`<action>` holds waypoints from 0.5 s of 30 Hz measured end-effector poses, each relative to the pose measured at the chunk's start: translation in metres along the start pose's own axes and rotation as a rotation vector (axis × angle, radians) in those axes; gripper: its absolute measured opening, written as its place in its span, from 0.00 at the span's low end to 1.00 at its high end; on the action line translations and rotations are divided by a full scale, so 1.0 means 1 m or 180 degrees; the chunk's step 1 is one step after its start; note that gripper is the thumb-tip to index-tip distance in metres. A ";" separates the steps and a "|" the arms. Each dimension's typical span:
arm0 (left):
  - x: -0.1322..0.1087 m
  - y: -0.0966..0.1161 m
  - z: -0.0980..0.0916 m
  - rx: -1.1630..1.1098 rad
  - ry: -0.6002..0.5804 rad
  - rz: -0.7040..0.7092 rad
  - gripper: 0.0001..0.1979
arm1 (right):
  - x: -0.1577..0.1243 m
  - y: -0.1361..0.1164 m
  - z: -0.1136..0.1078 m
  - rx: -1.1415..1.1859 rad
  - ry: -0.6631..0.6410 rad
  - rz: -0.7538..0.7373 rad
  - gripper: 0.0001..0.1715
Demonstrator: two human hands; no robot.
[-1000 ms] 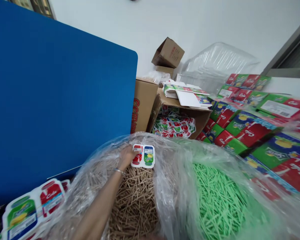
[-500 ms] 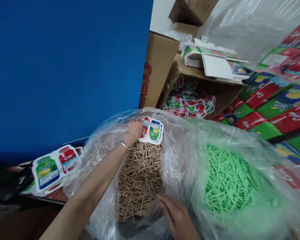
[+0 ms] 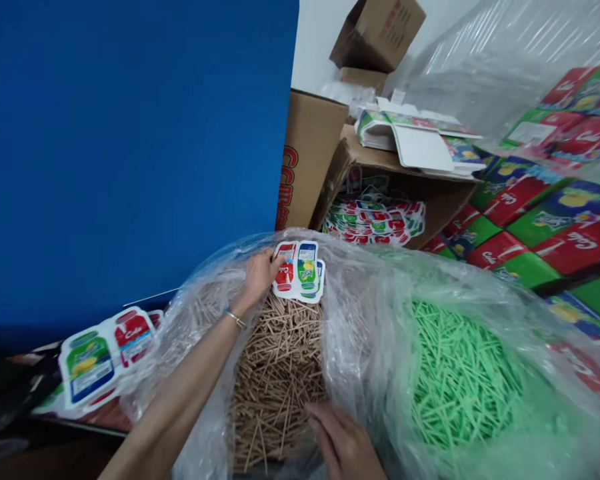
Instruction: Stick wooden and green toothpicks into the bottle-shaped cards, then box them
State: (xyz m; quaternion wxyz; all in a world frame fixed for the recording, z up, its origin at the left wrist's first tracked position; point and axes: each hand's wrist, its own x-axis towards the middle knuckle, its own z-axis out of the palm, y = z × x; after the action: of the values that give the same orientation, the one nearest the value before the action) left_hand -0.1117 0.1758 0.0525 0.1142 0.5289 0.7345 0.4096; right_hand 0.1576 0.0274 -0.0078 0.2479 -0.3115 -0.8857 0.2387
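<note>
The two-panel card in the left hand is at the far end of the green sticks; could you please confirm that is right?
Not quite: the head view shows the two-panel card in the left hand at the far end of the brown sticks.

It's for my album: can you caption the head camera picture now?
A left hand holds colorful cards by brown sticks, with green sticks alongside.

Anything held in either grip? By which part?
Left grip: the red-and-green card, by its left edge, on the red side. Right grip: beside the brown sticks; can't tell if it holds anything.
</note>
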 end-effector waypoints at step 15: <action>-0.148 0.049 -0.025 -0.1629 -0.0397 0.0171 0.11 | 0.032 0.003 0.022 0.1604 0.2234 0.1895 0.36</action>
State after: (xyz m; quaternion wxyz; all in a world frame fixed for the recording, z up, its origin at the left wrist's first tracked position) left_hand -0.0320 0.0399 0.0646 0.2783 0.5264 0.5842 0.5515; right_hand 0.1246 0.0449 -0.0171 0.5185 -0.5416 -0.5376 0.3858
